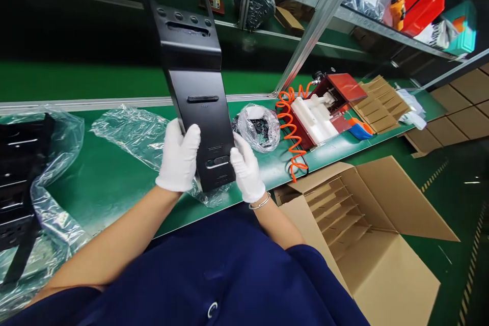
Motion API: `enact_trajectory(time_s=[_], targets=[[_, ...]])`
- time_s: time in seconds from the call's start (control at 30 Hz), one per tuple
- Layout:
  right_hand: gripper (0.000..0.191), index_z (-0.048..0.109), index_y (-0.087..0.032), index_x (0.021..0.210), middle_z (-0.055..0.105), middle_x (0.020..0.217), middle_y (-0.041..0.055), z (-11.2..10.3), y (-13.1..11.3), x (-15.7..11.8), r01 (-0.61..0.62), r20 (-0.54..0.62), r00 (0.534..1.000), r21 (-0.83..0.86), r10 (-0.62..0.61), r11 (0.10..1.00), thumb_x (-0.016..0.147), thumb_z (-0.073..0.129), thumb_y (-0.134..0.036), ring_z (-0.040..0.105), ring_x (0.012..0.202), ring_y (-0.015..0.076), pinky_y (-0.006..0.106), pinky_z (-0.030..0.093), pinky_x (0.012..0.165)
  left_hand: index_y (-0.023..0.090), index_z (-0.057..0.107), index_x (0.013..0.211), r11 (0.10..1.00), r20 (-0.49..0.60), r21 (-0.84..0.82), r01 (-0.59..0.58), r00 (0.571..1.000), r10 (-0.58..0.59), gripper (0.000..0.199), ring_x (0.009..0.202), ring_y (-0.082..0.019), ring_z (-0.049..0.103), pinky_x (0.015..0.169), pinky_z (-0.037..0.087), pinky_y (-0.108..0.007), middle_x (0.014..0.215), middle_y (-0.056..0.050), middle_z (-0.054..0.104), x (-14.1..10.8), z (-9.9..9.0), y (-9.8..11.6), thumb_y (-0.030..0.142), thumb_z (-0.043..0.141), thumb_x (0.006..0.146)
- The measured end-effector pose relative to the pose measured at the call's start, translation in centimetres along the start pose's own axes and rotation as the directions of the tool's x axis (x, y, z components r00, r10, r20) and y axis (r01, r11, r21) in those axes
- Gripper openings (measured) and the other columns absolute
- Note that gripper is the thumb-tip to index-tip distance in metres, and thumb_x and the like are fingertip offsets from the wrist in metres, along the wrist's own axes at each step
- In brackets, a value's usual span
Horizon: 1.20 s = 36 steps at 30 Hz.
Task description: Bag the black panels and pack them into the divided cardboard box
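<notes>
Between my hands I hold a long black bracket-like panel (200,107) upright, tilted over the green workbench (110,183). Its face has slots, a row of round holes and a bent step; a narrower frame rises at its upper end. My left hand (178,155), in a white glove, grips its left edge with the thumb on the front face. My gloved right hand (246,165) is closed at the lower right edge. A clear plastic bag (133,130) lies behind the panel. Just right of it sits a bag of small black parts (260,127).
More black metal parts (19,173) lie on plastic at the left. A red and white machine (324,112) with an orange coiled hose (292,132) stands to the right. An open divided carton (367,244) is below the bench edge. A metal shelf frame (317,25) rises behind.
</notes>
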State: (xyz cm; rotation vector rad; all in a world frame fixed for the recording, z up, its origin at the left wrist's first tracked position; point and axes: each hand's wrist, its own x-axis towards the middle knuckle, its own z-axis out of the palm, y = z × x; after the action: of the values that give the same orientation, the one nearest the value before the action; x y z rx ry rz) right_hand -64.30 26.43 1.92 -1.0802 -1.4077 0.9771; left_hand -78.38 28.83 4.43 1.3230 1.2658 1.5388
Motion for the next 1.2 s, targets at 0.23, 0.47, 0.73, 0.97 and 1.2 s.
enact_trajectory(time_s=[0.23, 0.47, 0.73, 0.97, 1.2], targets=[[0.065, 0.035, -0.021, 0.153, 0.039, 0.158, 0.0076, -0.1, -1.0, -0.3, 0.063, -0.233, 0.967, -0.163, -0.1, 0.985, 0.098, 0.046, -0.054, 0.036, 0.146, 0.0225, 0.043, 0.029, 0.125, 0.018, 0.022, 0.153, 0.993, 0.246, 0.114, -0.02, 0.969, -0.008, 0.104, 0.131, -0.033, 0.053, 0.106, 0.047, -0.046, 0.147, -0.019, 0.049, -0.9, 2.0, -0.5, 0.064, 0.072, 0.074], [0.064, 0.031, -0.022, 0.155, 0.04, 0.157, 0.0065, -0.5, -1.7, 0.1, 0.067, -0.233, 0.961, -0.323, -0.148, 0.944, 0.101, 0.034, -0.056, 0.032, 0.148, 0.0231, 0.045, 0.028, 0.125, 0.017, 0.034, 0.148, 0.983, 0.202, 0.135, -0.121, 0.975, 0.092, 0.08, 0.135, -0.031, 0.049, 0.109, 0.044, -0.042, 0.148, -0.017, 0.048, -0.7, 2.2, -0.4, 0.061, 0.058, 0.086], [0.063, 0.035, -0.022, 0.153, 0.043, 0.155, 0.0073, 0.2, -1.1, 0.1, 0.065, -0.236, 0.962, -0.304, -0.141, 0.95, 0.1, 0.037, -0.056, 0.04, 0.144, 0.0218, 0.044, 0.031, 0.124, 0.013, 0.044, 0.14, 0.969, 0.124, 0.243, -0.037, 0.992, 0.007, 0.074, 0.115, -0.031, 0.062, 0.101, 0.049, -0.045, 0.128, -0.018, 0.063, -0.6, 1.5, -1.9, 0.066, 0.049, 0.088], [0.06, 0.044, -0.022, 0.148, 0.045, 0.154, 0.0045, 0.5, -0.5, 0.0, 0.103, -0.237, 0.966, -0.013, -0.103, 0.995, 0.096, 0.054, -0.05, 0.041, 0.144, 0.0206, 0.041, 0.032, 0.124, 0.019, 0.059, 0.125, 0.99, 0.068, -0.133, 0.053, 0.997, -0.044, 0.06, 0.121, -0.025, 0.059, 0.108, 0.045, -0.042, 0.129, -0.011, 0.065, -0.4, 1.0, -2.0, 0.064, 0.031, 0.097], [0.065, 0.052, -0.026, 0.144, 0.048, 0.152, 0.001, -0.2, -2.2, -1.0, -0.148, 0.095, 0.988, 0.354, 0.122, 0.923, 0.086, 0.066, -0.051, 0.041, 0.144, 0.0226, 0.039, 0.034, 0.122, 0.019, 0.064, 0.101, 0.847, -0.067, -0.463, 0.26, 0.943, -0.326, 0.047, 0.083, -0.019, 0.07, 0.077, 0.058, -0.03, 0.096, -0.004, 0.073, 3.3, 0.3, -0.6, 0.063, 0.059, 0.086]])
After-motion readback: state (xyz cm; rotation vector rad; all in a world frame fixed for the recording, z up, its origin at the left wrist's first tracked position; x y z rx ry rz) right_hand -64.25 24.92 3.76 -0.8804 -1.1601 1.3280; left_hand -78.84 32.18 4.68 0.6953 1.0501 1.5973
